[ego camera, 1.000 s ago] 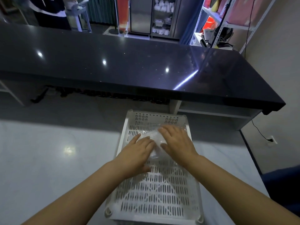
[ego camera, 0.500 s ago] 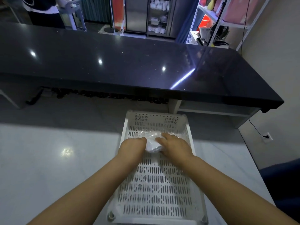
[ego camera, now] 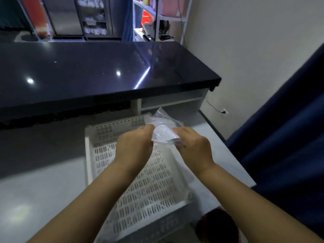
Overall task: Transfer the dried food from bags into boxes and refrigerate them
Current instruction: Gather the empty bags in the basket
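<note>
Holding a crumpled clear plastic bag (ego camera: 164, 130) at frame centre, above the white slotted plastic tray (ego camera: 88, 155): left hand (ego camera: 134, 149) and right hand (ego camera: 195, 150), grips closed on opposite sides, probably to pull it open.

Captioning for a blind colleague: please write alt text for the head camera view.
A person's left grip and right grip, bare hands, hold a crumpled clear plastic bag over the far end of a white slotted tray on a pale counter. A glossy black countertop runs beyond.
</note>
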`<state>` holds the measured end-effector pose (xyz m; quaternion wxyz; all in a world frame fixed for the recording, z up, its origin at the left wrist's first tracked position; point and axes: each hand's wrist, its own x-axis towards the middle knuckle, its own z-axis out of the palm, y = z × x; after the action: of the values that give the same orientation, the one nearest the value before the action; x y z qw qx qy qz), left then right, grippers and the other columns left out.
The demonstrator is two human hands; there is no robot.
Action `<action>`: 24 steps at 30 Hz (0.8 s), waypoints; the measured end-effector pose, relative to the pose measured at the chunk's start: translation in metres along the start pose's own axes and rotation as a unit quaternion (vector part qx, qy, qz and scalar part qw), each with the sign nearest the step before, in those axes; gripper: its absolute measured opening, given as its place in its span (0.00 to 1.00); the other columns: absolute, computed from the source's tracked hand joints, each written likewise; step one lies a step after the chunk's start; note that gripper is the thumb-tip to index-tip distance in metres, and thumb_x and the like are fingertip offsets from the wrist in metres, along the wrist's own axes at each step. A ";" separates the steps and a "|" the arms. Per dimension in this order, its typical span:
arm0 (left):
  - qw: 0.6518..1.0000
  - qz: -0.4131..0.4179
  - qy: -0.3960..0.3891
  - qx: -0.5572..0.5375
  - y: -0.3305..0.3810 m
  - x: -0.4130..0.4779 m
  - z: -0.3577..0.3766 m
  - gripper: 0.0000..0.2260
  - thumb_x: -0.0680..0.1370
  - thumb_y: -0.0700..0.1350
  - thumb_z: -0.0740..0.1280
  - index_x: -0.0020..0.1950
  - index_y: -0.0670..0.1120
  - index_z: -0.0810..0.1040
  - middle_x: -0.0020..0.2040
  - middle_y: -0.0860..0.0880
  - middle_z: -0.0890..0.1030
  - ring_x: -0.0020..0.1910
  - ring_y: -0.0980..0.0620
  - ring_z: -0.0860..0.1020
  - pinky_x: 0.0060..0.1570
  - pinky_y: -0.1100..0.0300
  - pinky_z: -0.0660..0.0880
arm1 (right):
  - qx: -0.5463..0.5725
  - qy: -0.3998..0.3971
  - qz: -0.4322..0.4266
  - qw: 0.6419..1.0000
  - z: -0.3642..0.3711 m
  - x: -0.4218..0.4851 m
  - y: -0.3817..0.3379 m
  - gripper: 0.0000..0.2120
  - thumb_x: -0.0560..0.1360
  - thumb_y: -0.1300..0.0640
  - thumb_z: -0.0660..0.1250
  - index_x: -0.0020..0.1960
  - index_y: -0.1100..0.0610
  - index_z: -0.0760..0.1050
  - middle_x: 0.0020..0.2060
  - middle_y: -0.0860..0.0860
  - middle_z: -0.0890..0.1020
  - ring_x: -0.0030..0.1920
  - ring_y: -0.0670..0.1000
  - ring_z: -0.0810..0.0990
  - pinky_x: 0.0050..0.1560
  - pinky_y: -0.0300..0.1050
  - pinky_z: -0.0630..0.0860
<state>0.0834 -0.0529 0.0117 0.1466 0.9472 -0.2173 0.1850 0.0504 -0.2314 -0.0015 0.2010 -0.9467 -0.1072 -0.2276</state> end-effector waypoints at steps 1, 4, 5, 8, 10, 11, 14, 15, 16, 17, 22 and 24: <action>1.000 0.020 -0.007 -0.004 0.015 0.004 0.002 0.10 0.65 0.34 0.69 0.44 0.44 0.79 0.31 0.47 0.80 0.25 0.43 0.76 0.22 0.59 0.68 | -0.009 0.014 0.020 1.000 -0.011 -0.011 0.010 0.14 0.71 0.53 0.72 0.54 0.59 0.81 0.46 0.55 0.85 0.39 0.55 0.84 0.38 0.41 0.80; 0.996 0.085 -0.028 -0.004 0.067 0.011 0.011 0.10 0.65 0.36 0.70 0.43 0.46 0.79 0.31 0.49 0.80 0.25 0.45 0.76 0.22 0.61 0.61 | -0.062 0.044 0.078 0.994 -0.050 -0.050 0.043 0.12 0.70 0.57 0.73 0.53 0.58 0.81 0.45 0.53 0.84 0.39 0.53 0.84 0.36 0.40 0.79; 0.994 0.105 -0.035 -0.007 0.085 0.012 0.015 0.09 0.65 0.37 0.72 0.43 0.47 0.79 0.31 0.50 0.80 0.25 0.45 0.76 0.23 0.62 0.60 | -0.084 0.053 0.098 0.990 -0.063 -0.065 0.054 0.11 0.70 0.58 0.72 0.52 0.57 0.82 0.44 0.52 0.84 0.38 0.53 0.83 0.34 0.40 0.79; 0.982 0.170 -0.060 -0.054 0.147 0.007 0.026 0.09 0.69 0.41 0.72 0.48 0.48 0.80 0.38 0.49 0.83 0.31 0.46 0.79 0.27 0.62 0.65 | -0.133 0.078 0.164 0.974 -0.103 -0.118 0.083 0.10 0.68 0.58 0.70 0.49 0.56 0.82 0.42 0.51 0.84 0.35 0.54 0.82 0.31 0.40 0.76; 0.969 0.212 -0.085 -0.092 0.191 0.002 0.033 0.10 0.75 0.46 0.68 0.55 0.50 0.79 0.48 0.50 0.84 0.40 0.47 0.81 0.35 0.61 0.70 | -0.138 0.094 0.208 0.964 -0.130 -0.157 0.099 0.11 0.69 0.55 0.68 0.49 0.57 0.82 0.43 0.52 0.84 0.35 0.54 0.82 0.33 0.38 0.75; 0.962 0.231 -0.097 -0.109 0.213 -0.002 0.038 0.11 0.77 0.49 0.66 0.58 0.51 0.78 0.51 0.50 0.83 0.44 0.48 0.81 0.40 0.61 0.73 | -0.133 0.102 0.232 0.958 -0.141 -0.177 0.108 0.12 0.70 0.54 0.66 0.49 0.57 0.83 0.43 0.52 0.84 0.36 0.54 0.82 0.34 0.39 0.75; 0.943 0.276 -0.132 -0.128 0.278 -0.016 0.056 0.13 0.77 0.53 0.65 0.60 0.51 0.76 0.53 0.51 0.82 0.47 0.48 0.81 0.45 0.57 0.78 | -0.124 0.104 0.309 0.937 -0.170 -0.238 0.136 0.12 0.70 0.54 0.68 0.51 0.56 0.82 0.45 0.52 0.84 0.39 0.55 0.83 0.35 0.43 0.79; 0.940 0.284 -0.142 -0.122 0.299 -0.022 0.063 0.13 0.77 0.53 0.65 0.60 0.51 0.76 0.54 0.51 0.82 0.47 0.48 0.81 0.44 0.56 0.78 | -0.125 0.101 0.331 0.930 -0.179 -0.258 0.145 0.13 0.70 0.52 0.68 0.51 0.56 0.82 0.47 0.51 0.84 0.40 0.55 0.83 0.37 0.42 0.78; 0.938 0.289 -0.153 -0.115 0.318 -0.028 0.071 0.14 0.76 0.52 0.65 0.61 0.51 0.75 0.54 0.50 0.82 0.48 0.48 0.80 0.44 0.56 0.77 | -0.123 0.097 0.355 0.922 -0.186 -0.277 0.154 0.14 0.71 0.51 0.66 0.52 0.55 0.82 0.48 0.51 0.84 0.41 0.55 0.83 0.39 0.41 0.77; 0.935 0.295 -0.166 -0.110 0.337 -0.035 0.080 0.16 0.76 0.52 0.65 0.63 0.51 0.74 0.56 0.51 0.81 0.49 0.48 0.80 0.45 0.56 0.76 | -0.119 0.090 0.382 0.912 -0.194 -0.296 0.164 0.15 0.72 0.50 0.65 0.53 0.55 0.82 0.50 0.51 0.84 0.44 0.55 0.83 0.41 0.40 0.75; 0.921 0.297 -0.237 -0.081 0.403 -0.070 0.132 0.22 0.75 0.53 0.65 0.68 0.51 0.67 0.62 0.51 0.77 0.57 0.48 0.77 0.51 0.55 0.75 | -0.121 -0.004 0.452 0.884 -0.203 -0.382 0.225 0.09 0.75 0.57 0.67 0.54 0.54 0.81 0.53 0.53 0.83 0.46 0.57 0.82 0.41 0.48 0.78; 0.919 0.283 -0.262 -0.078 0.415 -0.081 0.159 0.23 0.76 0.52 0.65 0.70 0.51 0.67 0.63 0.50 0.76 0.59 0.48 0.76 0.51 0.54 0.75 | -0.125 -0.035 0.460 0.878 -0.193 -0.406 0.248 0.09 0.75 0.57 0.67 0.54 0.54 0.81 0.52 0.52 0.83 0.44 0.57 0.82 0.39 0.47 0.76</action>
<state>-0.1326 -0.4389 -0.0808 0.0991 0.8466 -0.5202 -0.0536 -0.3062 -0.5820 -0.1187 0.1589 -0.9141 0.3628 -0.0874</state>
